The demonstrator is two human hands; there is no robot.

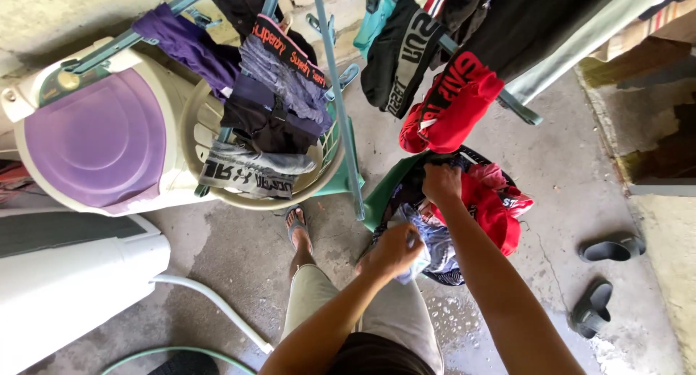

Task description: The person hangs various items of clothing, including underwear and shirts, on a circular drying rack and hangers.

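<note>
The floor (pixel 565 179) was bare grey concrete, damp in patches, with a drying rack (pixel 339 106) standing over it and a round washing tub with a purple lid (pixel 94 139) at the left. Both forearms extended downward and forward from the bottom edge of the view. The left hand (pixel 393 250) was clenched around a pale blue cloth (pixel 428 246), fingers curled tight over the fabric. The right hand (pixel 441 183) reached further out, knuckles up, fingers closed on dark fabric at the top of the laundry pile (pixel 486 201). The pile sat in a dark basket (pixel 442 276) on the floor, directly below the rack and just ahead of the person's knees. Two dark slippers (pixel 602 277) lay well apart from the basket at the right. One red garment (pixel 453 103) hung on the rack above the right hand. One white hose (pixel 210 301) crossed the floor at the left.
</note>
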